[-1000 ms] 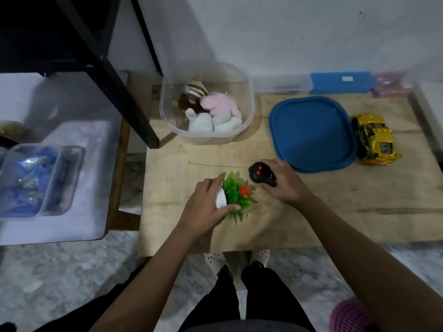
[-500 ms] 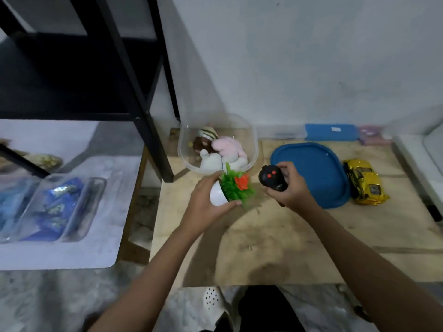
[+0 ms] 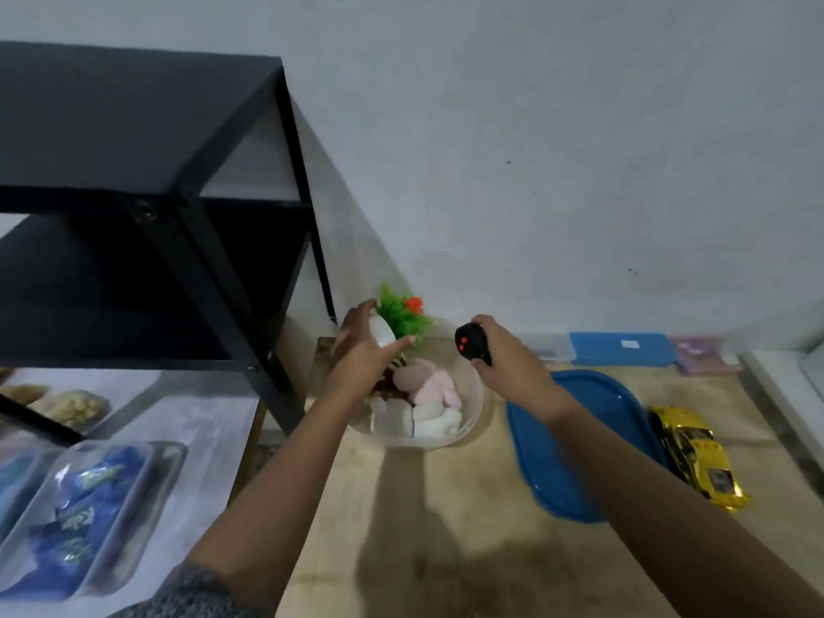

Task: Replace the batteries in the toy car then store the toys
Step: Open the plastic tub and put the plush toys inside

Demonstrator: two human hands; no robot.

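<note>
We see left hand (image 3: 361, 356) curled round white pot of green plastic plant (image 3: 401, 318), directly over clear plastic tub (image 3: 475, 405); right hand (image 3: 510, 365) grips black red-buttoned remote (image 3: 471, 345) near its right rim. Left nearer, we judge. Far right on counter (image 3: 423, 506): yellow toy car (image 3: 700, 459).

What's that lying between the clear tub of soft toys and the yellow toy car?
The head view shows a blue lid lying flat on the wooden table between the clear tub and the yellow toy car.
</note>
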